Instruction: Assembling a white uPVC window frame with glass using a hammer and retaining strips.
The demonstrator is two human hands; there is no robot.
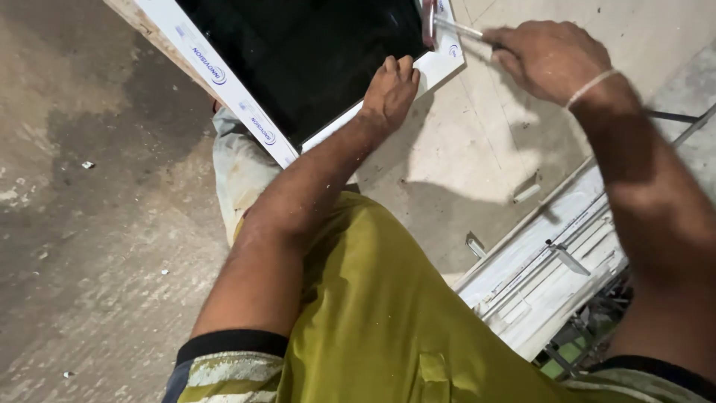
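Left hand [389,91] presses flat, fingers loose, on the white frame [440,66]; at two o'clock, right hand [550,60] grips a metal tool [447,27].

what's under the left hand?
The left hand lies flat on the lower rail of a white window frame with a dark pane. The rail under the palm is covered. The right hand holds a thin metal tool at the frame's corner.

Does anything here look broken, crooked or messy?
Nothing looks broken. The white frame with its dark pane lies at a slant across the floor, steadied by the left hand. The right hand holds a hammer at its corner. The floor is stained, with small scraps.
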